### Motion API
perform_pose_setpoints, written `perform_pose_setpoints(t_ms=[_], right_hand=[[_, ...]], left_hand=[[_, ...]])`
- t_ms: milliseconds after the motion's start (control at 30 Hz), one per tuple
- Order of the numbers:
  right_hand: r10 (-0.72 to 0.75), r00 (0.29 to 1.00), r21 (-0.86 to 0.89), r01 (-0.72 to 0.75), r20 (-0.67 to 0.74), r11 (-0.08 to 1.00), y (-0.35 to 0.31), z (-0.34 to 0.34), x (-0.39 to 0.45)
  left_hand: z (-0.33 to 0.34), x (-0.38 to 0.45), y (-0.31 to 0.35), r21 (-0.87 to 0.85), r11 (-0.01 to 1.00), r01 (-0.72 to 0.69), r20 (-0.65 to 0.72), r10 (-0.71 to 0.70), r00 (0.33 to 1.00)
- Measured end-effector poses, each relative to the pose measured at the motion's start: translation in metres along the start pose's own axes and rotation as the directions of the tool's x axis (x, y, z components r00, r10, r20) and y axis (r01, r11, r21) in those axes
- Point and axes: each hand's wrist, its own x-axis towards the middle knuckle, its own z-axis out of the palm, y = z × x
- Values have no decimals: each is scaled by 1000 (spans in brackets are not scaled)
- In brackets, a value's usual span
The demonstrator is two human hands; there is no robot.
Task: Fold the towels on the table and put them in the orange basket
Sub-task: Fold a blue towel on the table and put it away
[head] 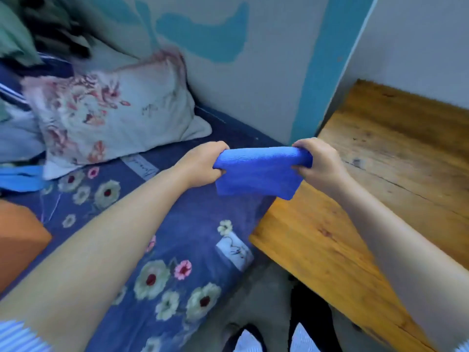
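Note:
A folded blue towel point(258, 172) hangs in the air between my two hands, above the gap where the bed meets the wooden table point(375, 189). My left hand point(203, 165) grips its left end with curled fingers. My right hand point(321, 162) grips its right end the same way. The towel's lower edge droops below both hands. An orange basket point(17, 240) shows only partly at the left edge, on the bed.
A bed with a blue floral sheet point(162, 237) fills the left and middle. A floral pillow point(111, 118) lies near the wall, with bundled clothes point(20, 47) behind it. A light blue cloth point(20, 177) lies at the left edge. The wall corner point(314, 80) stands behind the towel.

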Motion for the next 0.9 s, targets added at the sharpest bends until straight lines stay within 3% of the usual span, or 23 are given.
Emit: perform_pose_setpoints(t_ms=[233, 400, 633, 733, 833, 900], right_hand=[[-200, 975, 70, 194, 94, 978, -151, 81, -5], [-309, 927, 173, 275, 214, 946, -247, 134, -14], [-464, 813, 355, 343, 351, 870, -358, 192, -23], [-530, 746, 477, 323, 403, 817, -401, 216, -18], [-583, 687, 594, 268, 435, 759, -443, 234, -8], [-596, 665, 631, 235, 450, 739, -461, 245, -4]], left_hand=[[-25, -164, -113, -142, 957, 252, -167, -274, 947], [-31, -267, -167, -286, 872, 397, -277, -471, 837], [-38, -364, -212, -546, 694, 470, -395, -708, 586], [-50, -393, -233, -662, 572, 484, -421, -819, 391], [-69, -416, -253, -791, 444, 422, -387, -896, 218], [-81, -425, -263, -870, 379, 315, -339, -924, 176]])
